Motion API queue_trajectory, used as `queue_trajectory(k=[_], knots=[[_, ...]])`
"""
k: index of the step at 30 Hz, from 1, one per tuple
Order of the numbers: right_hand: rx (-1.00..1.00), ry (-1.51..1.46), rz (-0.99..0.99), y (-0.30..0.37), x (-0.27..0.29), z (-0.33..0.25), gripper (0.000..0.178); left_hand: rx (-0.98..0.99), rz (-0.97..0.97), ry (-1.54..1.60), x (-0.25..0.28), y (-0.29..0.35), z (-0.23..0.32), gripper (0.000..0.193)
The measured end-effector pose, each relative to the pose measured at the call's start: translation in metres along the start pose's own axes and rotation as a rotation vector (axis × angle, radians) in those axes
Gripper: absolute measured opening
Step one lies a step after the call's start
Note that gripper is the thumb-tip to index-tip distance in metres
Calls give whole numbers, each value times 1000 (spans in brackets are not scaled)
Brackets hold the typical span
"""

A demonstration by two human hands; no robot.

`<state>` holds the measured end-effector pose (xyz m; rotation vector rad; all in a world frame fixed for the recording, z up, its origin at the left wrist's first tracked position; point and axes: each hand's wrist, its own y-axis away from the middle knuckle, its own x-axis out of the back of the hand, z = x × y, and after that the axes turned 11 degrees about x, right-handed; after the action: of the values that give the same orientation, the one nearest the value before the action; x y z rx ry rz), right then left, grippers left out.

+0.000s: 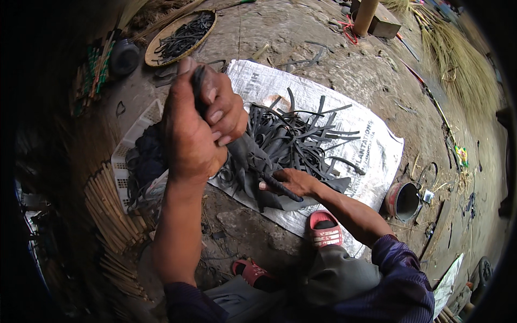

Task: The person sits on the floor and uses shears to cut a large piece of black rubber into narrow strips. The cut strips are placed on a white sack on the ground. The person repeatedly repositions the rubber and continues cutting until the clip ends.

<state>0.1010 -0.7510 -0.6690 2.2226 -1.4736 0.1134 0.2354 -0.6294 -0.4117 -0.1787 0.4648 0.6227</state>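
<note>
My left hand [202, 116], raised and close to the camera, is closed round a strip of black rubber [199, 83] that pokes out between thumb and fingers. Below this hand, a wider piece of dark rubber sheet [245, 153] stretches down toward the pile; whether it joins the held strip is hidden. Lower and to the right, my right hand [293, 182] is closed round a dark, rod-like handle [283, 188], its other end lost among the rubber. Many cut black rubber strips [293, 134] lie heaped on a white woven sack [382, 145] beneath both hands.
Left of the sack stands a white plastic crate [121, 156] with dark rubber pieces, beside bundled sticks [110, 199]. A round woven tray [214, 29] of black strips lies at the far left. A metal bucket [404, 200] sits at right; straw bundles [458, 64] lie beyond.
</note>
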Motion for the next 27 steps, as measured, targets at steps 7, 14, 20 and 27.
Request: queue_trajectory(k=[7, 14, 20, 27], knots=[[100, -231, 25, 33, -65, 48, 83, -331, 66, -204, -4, -13, 38, 51], [-132, -538, 75, 96, -71, 51, 72, -638, 364, -334, 31, -52, -25, 37], [-135, -868, 417, 129, -48, 56, 47, -260, 197, -911, 63, 73, -187, 54], [-225, -847, 593, 132, -25, 57, 46, 361, 689, -783, 147, 128, -266, 25]])
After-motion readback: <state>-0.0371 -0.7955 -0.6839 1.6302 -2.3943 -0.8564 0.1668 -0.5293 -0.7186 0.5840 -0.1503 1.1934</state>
